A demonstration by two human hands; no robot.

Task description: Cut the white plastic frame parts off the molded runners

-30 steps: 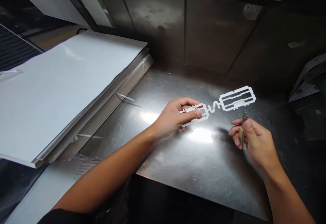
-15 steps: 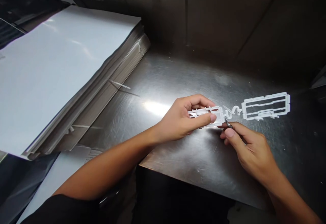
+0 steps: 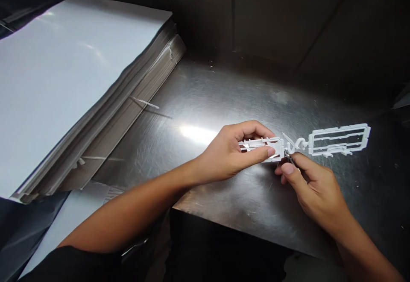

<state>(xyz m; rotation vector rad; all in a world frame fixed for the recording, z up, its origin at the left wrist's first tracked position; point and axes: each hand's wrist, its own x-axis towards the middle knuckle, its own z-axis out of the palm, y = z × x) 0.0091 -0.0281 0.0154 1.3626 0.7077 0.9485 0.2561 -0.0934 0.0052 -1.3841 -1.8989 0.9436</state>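
My left hand (image 3: 229,151) is closed around a white plastic frame (image 3: 276,146), thumb on top and fingers behind it. Just right of it lies a curved white runner (image 3: 299,144), leading to a second white plastic frame (image 3: 339,140) with open slots. Whether the runner still joins the held frame is hard to make out. My right hand (image 3: 315,186) is closed on small metal nippers (image 3: 290,159); only their slim tip shows, against the runner beside the held frame's end. The handles are hidden in my palm.
A scratched metal table (image 3: 205,102) lies beneath my hands, its front edge close to my body. At the left stands a thick stack of white sheets (image 3: 80,68), with white ties (image 3: 145,102) sticking out of its side. A dark metal wall rises behind.
The second frame and the runner have shifted right and slightly down, away from the held frame, and have tilted a little. Both hands keep their grip. The view has shifted slightly.
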